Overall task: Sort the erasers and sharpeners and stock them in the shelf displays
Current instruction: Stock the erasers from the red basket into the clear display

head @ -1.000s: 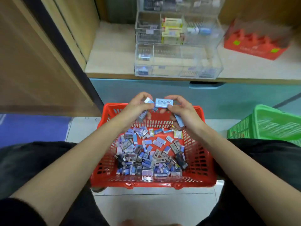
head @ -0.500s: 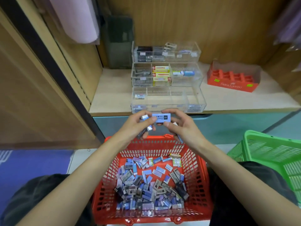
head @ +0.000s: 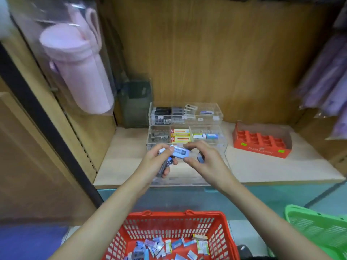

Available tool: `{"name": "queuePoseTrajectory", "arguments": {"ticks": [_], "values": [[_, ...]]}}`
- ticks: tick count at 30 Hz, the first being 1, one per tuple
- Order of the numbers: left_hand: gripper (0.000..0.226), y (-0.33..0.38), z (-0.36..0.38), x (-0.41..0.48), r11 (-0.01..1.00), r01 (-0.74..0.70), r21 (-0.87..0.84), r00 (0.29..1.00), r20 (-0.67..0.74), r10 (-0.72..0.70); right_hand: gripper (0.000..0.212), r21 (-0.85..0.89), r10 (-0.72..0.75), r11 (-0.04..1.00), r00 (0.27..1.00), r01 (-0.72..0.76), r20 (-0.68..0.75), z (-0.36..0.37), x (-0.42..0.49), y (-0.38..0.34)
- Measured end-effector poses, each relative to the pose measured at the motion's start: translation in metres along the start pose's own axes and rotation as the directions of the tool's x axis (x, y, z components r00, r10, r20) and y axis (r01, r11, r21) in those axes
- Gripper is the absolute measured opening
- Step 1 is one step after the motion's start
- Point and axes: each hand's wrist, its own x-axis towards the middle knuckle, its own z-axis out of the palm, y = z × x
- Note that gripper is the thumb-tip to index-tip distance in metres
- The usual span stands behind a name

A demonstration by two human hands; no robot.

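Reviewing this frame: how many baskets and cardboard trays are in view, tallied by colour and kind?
Red plastic mesh basket: 1
Green plastic mesh basket: 1
Red cardboard compartment tray: 1
Total: 3

Red basket (head: 169,215) cut off at btm; eraser (head: 180,154) label blurred.

One red basket (head: 174,214), one green basket (head: 309,222) — three clear display trays (head: 220,145).

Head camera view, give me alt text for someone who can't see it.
The left hand and right hand hold a blue eraser together over a wooden shelf, in front of stacked clear display trays. A red basket of small packs sits below.
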Motion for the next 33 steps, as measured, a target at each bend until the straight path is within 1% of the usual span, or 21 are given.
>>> {"name": "queuePoseTrajectory", "arguments": {"ticks": [2,4,7,10,13,17,22,23,24,25,26,27,28,29,30,31,33], "values": [[0.015,0.008,0.002,0.013,1.000,-0.006,-0.009,1.000,-0.025,0.005,0.026,-0.011,-0.010,1.000,0.999,0.010,-0.030,-0.004,0.014,0.004],[0.016,0.015,0.003,0.026,1.000,-0.010,-0.004,0.999,-0.043,0.010,0.025,0.014,0.000,1.000,0.999,0.001,-0.036,-0.009,0.027,0.006],[0.020,0.026,0.006,0.045,0.999,-0.033,0.006,0.999,-0.037,0.033,0.022,0.022,-0.016,1.000,0.997,0.018,-0.075,-0.016,0.046,0.009],[0.017,0.036,0.006,0.063,0.998,-0.044,0.051,0.999,-0.024,0.045,0.024,0.030,-0.017,0.999,0.994,0.020,-0.104,-0.024,0.066,0.014],[0.017,0.045,0.006,0.080,0.990,-0.044,0.136,0.999,-0.001,0.045,0.026,0.130,0.053,0.991,0.994,-0.040,-0.099,-0.028,0.080,0.018],[0.017,0.052,0.005,0.096,0.975,-0.038,0.217,0.999,0.014,0.035,0.028,0.223,0.131,0.970,0.982,-0.099,-0.137,-0.026,0.090,0.027],[0.020,0.050,0.006,0.109,0.970,-0.020,0.243,0.999,0.029,0.013,0.032,0.363,0.211,0.922,0.961,-0.134,-0.181,-0.020,0.098,0.033],[0.021,0.049,0.007,0.111,0.974,-0.018,0.227,0.999,0.033,0.011,0.030,0.424,0.257,0.891,0.950,-0.163,-0.176,-0.018,0.097,0.034],[0.021,0.048,0.008,0.111,0.978,-0.018,0.210,0.999,0.041,0.010,0.029,0.506,0.326,0.839,0.930,-0.203,-0.169,-0.016,0.096,0.036],[0.020,0.045,0.009,0.113,0.979,-0.019,0.202,0.999,0.053,0.008,0.028,0.613,0.418,0.749,0.897,-0.250,-0.145,-0.013,0.094,0.038],[0.019,0.042,0.010,0.113,0.978,-0.022,0.208,0.997,0.071,0.008,0.027,0.733,0.516,0.613,0.852,-0.294,-0.090,-0.011,0.092,0.040],[0.016,0.037,0.011,0.114,0.974,-0.030,0.225,0.995,0.095,0.009,0.024,0.832,0.591,0.448,0.807,-0.327,-0.002,-0.008,0.091,0.041],[0.015,0.032,0.011,0.115,0.969,-0.039,0.245,0.992,0.124,0.008,0.018,0.888,0.624,0.299,0.776,-0.351,0.097,-0.005,0.091,0.042],[0.015,0.028,0.011,0.116,0.962,-0.047,0.269,0.988,0.156,0.005,0.013,0.905,0.626,0.205,0.761,-0.372,0.171,-0.001,0.090,0.043],[0.014,0.024,0.010,0.117,0.954,-0.051,0.295,0.982,0.187,-0.005,0.011,0.901,0.619,0.181,0.758,-0.393,0.206,0.002,0.089,0.045],[0.013,0.021,0.009,0.119,0.943,-0.058,0.329,0.976,0.215,-0.015,0.012,0.888,0.616,0.206,0.760,-0.411,0.208,0.004,0.090,0.046],[0.014,0.018,0.004,0.122,0.912,-0.087,0.401,0.965,0.260,-0.022,0.013,0.841,0.623,0.320,0.766,-0.436,0.159,0.006,0.093,0.048]]}}
